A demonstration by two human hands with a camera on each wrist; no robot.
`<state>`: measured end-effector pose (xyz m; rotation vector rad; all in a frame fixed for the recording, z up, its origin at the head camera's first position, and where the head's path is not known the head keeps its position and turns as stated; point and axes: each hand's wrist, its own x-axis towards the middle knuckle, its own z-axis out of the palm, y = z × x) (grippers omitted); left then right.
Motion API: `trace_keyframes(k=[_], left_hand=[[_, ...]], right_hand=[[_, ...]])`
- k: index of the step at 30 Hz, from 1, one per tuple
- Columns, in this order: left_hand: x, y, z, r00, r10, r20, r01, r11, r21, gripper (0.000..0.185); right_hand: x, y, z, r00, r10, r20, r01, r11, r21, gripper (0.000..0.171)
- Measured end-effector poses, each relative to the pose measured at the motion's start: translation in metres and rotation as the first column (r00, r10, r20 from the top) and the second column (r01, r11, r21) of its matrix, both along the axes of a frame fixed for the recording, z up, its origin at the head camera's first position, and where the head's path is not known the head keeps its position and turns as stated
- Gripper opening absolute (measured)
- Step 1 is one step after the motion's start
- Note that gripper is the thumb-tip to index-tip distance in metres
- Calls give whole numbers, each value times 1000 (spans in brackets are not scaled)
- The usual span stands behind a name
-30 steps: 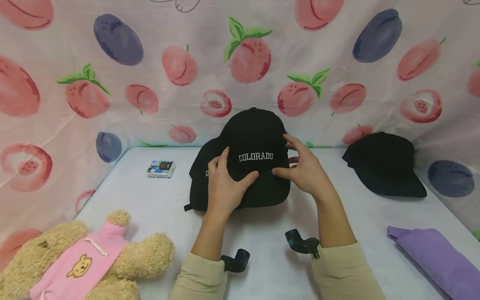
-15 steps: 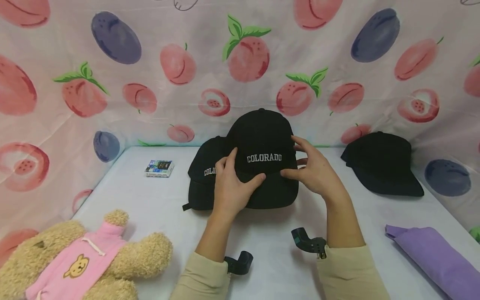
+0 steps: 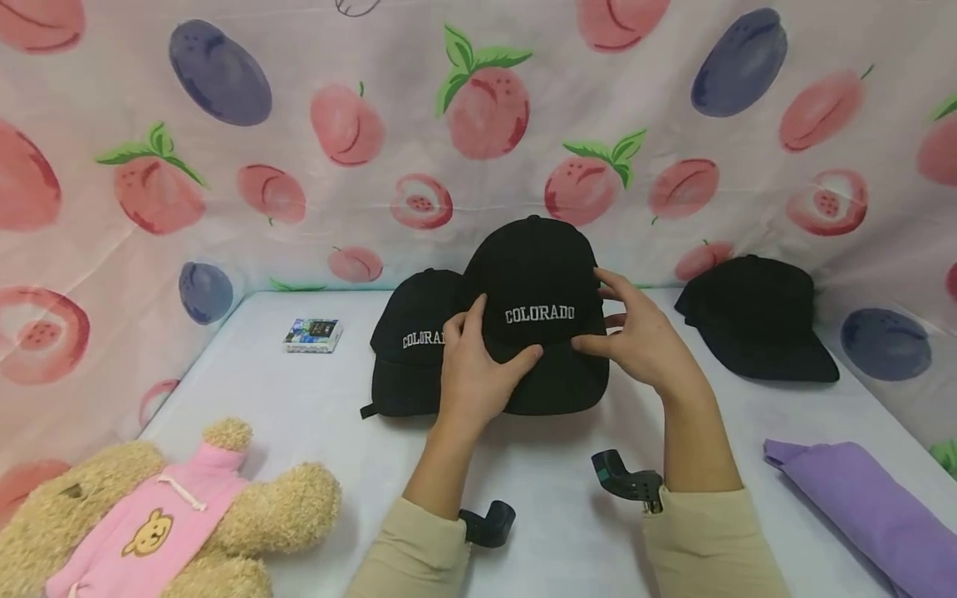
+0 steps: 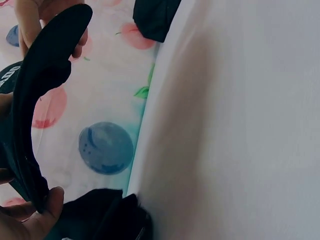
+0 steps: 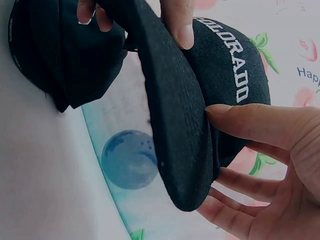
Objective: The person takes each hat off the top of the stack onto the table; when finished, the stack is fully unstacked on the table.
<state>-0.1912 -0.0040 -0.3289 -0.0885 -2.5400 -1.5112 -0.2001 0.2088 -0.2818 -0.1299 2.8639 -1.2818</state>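
Since a second ago we have carried the cap (image 3: 538, 291) toward 3 o'clock, baring more of the second cap (image 3: 409, 345) at its 9 o'clock.

Our left hand (image 3: 478, 374) pinches the brim, thumb on top; our right hand (image 3: 643, 340) grips the brim's other side, fingers curled under. We hold it above the table (image 3: 314, 399). A third cap (image 3: 755, 320) sits at 3 o'clock, a teddy bear (image 3: 172, 523) at 8, purple cloth (image 3: 875, 507) at 4.
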Motion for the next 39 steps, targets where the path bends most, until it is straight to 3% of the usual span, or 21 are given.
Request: trace_keyframes(k=[23,39], left_hand=[[-7,25,-11,998,-61,-1,61,998,-22,92],[-18,45,-20,995,-88,52,91,994,-61,92]], right_hand=[[2,26,-12,999,-46,-16,46,999,-10,102],[-1,43,-28,997,-75,-32,74,997,-31,102]])
